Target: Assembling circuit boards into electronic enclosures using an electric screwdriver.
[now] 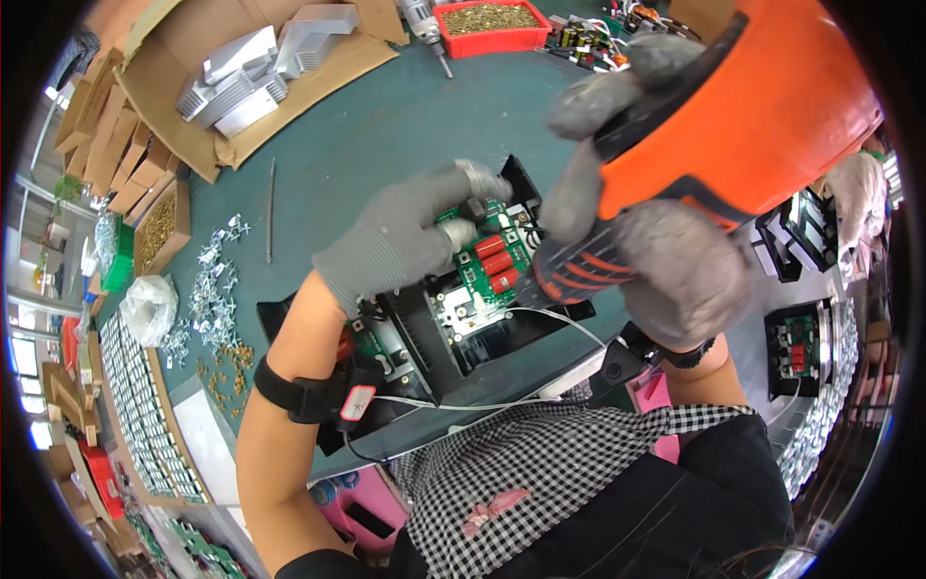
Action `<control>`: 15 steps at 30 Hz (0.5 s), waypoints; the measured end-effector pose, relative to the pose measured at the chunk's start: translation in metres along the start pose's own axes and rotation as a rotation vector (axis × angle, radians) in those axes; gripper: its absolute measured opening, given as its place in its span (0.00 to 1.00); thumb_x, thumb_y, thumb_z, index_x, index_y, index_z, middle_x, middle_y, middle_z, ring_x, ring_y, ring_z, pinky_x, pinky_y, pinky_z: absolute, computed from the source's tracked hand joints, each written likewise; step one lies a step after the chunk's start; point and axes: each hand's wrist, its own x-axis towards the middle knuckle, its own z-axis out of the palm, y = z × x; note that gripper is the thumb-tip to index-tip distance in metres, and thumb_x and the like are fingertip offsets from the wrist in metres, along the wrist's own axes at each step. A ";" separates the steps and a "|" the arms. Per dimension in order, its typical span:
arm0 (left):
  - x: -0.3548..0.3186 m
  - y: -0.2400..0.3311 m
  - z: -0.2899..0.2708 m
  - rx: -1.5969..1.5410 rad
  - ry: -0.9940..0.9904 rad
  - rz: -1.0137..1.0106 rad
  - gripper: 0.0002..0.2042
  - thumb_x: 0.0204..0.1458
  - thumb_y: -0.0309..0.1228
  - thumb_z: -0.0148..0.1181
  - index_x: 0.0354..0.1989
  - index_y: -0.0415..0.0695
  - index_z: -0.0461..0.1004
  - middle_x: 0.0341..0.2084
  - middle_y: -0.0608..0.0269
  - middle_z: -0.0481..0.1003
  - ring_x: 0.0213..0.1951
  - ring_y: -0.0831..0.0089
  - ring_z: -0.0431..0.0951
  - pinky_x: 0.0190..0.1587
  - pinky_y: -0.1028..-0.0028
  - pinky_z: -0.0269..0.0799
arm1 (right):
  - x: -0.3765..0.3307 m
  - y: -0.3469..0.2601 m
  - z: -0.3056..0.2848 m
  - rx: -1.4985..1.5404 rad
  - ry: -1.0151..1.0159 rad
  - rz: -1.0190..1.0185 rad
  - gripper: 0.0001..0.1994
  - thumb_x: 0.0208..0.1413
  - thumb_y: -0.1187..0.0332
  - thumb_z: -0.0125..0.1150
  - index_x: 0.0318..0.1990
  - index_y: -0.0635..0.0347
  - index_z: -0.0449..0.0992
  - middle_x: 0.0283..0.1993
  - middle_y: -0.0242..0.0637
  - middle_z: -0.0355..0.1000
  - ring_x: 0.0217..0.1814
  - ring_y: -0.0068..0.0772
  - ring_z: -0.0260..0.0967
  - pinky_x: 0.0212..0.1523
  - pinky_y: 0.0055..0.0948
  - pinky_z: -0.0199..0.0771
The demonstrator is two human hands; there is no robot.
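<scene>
My right hand [675, 261], in a grey glove, is wrapped round an orange and black power drill [772, 106]. The drill's black front end points down and left, close to the board; its tip is hidden. With bent fingers, my gloved left hand [405, 227] grips the upper left edge of a green circuit board [479, 275] that carries red block-shaped parts. The board sits tilted over a silver metal plate [463, 317] in a black housing [511, 338]. Beside my left forearm, another black housing with a green board [371, 343] is partly covered.
Loose silver clips [217, 289] and brass-coloured pieces [227, 376] lie at the left. A cardboard box [169, 77] of metal heat sinks stands far left. At the back are a red tray [492, 43] of small screws and another power tool [422, 24]. A finished-looking unit [799, 347] sits right.
</scene>
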 end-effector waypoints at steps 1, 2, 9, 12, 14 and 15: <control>-0.006 0.006 -0.003 0.182 0.147 0.156 0.17 0.54 0.22 0.54 0.53 0.43 0.73 0.45 0.60 0.76 0.46 0.72 0.75 0.52 0.72 0.70 | 0.000 -0.001 0.003 0.032 -0.020 0.000 0.19 0.56 0.67 0.57 0.51 0.72 0.69 0.53 0.49 0.71 0.50 0.39 0.73 0.51 0.36 0.75; -0.012 0.007 -0.006 0.187 0.154 0.151 0.17 0.54 0.22 0.54 0.53 0.43 0.73 0.45 0.60 0.76 0.46 0.72 0.75 0.52 0.72 0.70 | 0.008 0.000 0.012 -0.153 -0.008 -0.106 0.16 0.49 0.78 0.62 0.47 0.70 0.72 0.48 0.46 0.74 0.47 0.32 0.74 0.45 0.28 0.76; -0.063 0.028 -0.028 -0.112 0.523 0.019 0.15 0.57 0.24 0.52 0.53 0.37 0.73 0.46 0.63 0.75 0.48 0.77 0.72 0.53 0.76 0.66 | 0.009 0.020 0.032 -0.055 0.074 0.030 0.17 0.39 0.77 0.69 0.41 0.63 0.77 0.37 0.34 0.77 0.38 0.25 0.75 0.39 0.26 0.75; -0.087 0.039 -0.027 -0.137 0.618 0.033 0.14 0.58 0.24 0.53 0.52 0.38 0.73 0.45 0.64 0.75 0.47 0.77 0.72 0.53 0.77 0.66 | 0.009 0.020 0.037 -0.052 0.065 0.077 0.16 0.38 0.77 0.69 0.40 0.60 0.78 0.36 0.32 0.78 0.37 0.24 0.75 0.39 0.25 0.75; -0.096 0.044 -0.027 -0.111 0.661 0.011 0.14 0.58 0.25 0.54 0.52 0.39 0.74 0.45 0.65 0.76 0.47 0.79 0.72 0.52 0.78 0.66 | 0.009 0.020 0.040 -0.037 0.106 0.032 0.16 0.38 0.78 0.68 0.39 0.62 0.78 0.37 0.32 0.78 0.37 0.24 0.75 0.40 0.25 0.75; -0.099 0.045 -0.027 -0.114 0.663 0.016 0.14 0.58 0.25 0.54 0.52 0.39 0.74 0.45 0.65 0.76 0.47 0.79 0.72 0.52 0.78 0.66 | 0.009 0.019 0.040 -0.041 0.103 0.029 0.16 0.38 0.78 0.68 0.39 0.62 0.78 0.37 0.32 0.78 0.37 0.24 0.75 0.40 0.25 0.75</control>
